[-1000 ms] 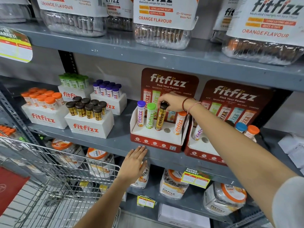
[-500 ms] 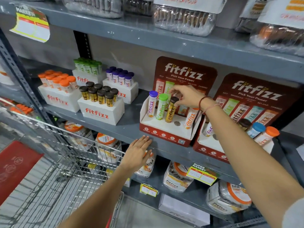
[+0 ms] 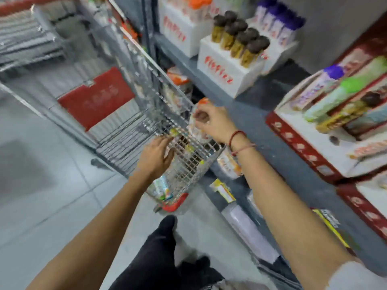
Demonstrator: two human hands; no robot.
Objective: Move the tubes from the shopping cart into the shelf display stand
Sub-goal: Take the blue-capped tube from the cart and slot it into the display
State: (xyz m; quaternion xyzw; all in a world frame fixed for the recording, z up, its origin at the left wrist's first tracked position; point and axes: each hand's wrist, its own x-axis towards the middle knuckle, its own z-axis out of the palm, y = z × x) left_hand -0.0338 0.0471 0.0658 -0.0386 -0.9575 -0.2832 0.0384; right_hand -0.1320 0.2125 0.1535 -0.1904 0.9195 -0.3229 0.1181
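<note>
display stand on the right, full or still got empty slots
Not full. The display stand holds purple-, green- and brown-capped tubes leaning in its back row, and one dark round hole shows unfilled in the white tray in front.

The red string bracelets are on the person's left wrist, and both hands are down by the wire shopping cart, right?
Not quite. In the head view the red string bracelets are on the right wrist, not the left. The rest holds: the left hand and the right hand are both down by the silver wire shopping cart.

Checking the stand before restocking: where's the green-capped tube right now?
In the head view, far right: the green-capped tube leans in the red-and-white cardboard display stand, between the purple-capped tube and the brown-capped tube.
</note>
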